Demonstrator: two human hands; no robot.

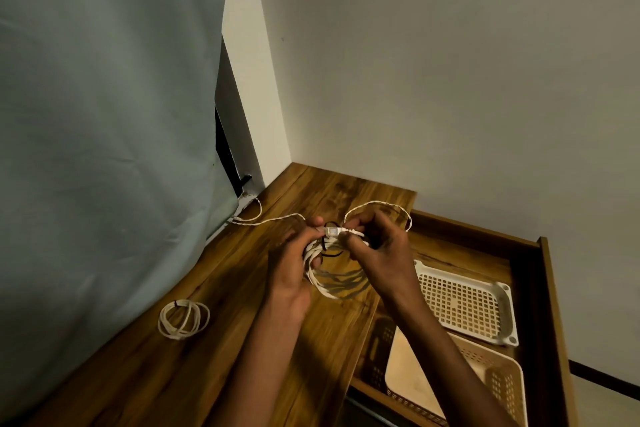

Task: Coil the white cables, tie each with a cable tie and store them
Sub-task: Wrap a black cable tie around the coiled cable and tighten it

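Observation:
Above the wooden table [214,367], my left hand [294,263] grips a white cable coil [320,282] at its upper left side. A thin black cable tie [329,253] wraps the top of that coil. My right hand [375,246] pinches the cable beside its plug [330,230], just over the tie. A loose stretch of the same white cable [377,206] loops behind my right hand. A second white coil [183,319], bound with a dark tie, lies on the table at the left.
Another white cable [263,220] trails across the table toward the grey curtain [104,114] on the left. An open wooden drawer [550,288] at the right holds a white perforated tray [464,305] and a beige basket [498,388]. Walls meet at the far corner.

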